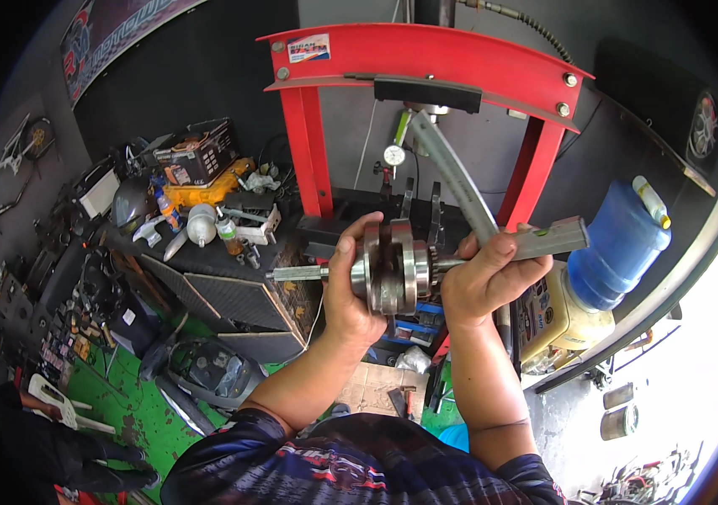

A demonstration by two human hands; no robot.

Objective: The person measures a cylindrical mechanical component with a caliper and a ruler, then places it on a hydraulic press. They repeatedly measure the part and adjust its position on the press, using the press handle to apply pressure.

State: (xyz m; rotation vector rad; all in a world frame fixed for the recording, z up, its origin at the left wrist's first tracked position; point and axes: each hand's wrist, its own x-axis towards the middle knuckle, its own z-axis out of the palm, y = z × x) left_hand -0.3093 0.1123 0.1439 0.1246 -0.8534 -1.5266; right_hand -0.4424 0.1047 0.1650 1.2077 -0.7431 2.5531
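Observation:
In my left hand [348, 290] I hold a motorcycle crankshaft [390, 268] level, fingers closed round its round steel webs. Its splined shaft [296, 273] sticks out to the left, and the other shaft end runs toward my right hand [485, 278]. That hand is closed on a grey metal bar [456, 172] slanting up and away to the left. A second, squared grey bar piece [548, 239] juts out to the right of the same hand; whether the two are joined is hidden by my fingers. Behind the crankshaft, a dial gauge [393, 155] hangs at the press.
A red press frame [304, 151] stands straight ahead. At right, a blue water jug [616, 252] sits by a cream container [561, 316]. A cluttered bench [233, 261] with bottles and a box [195, 156] is at left. A person [64, 442] stands at lower left near a white chair [60, 402].

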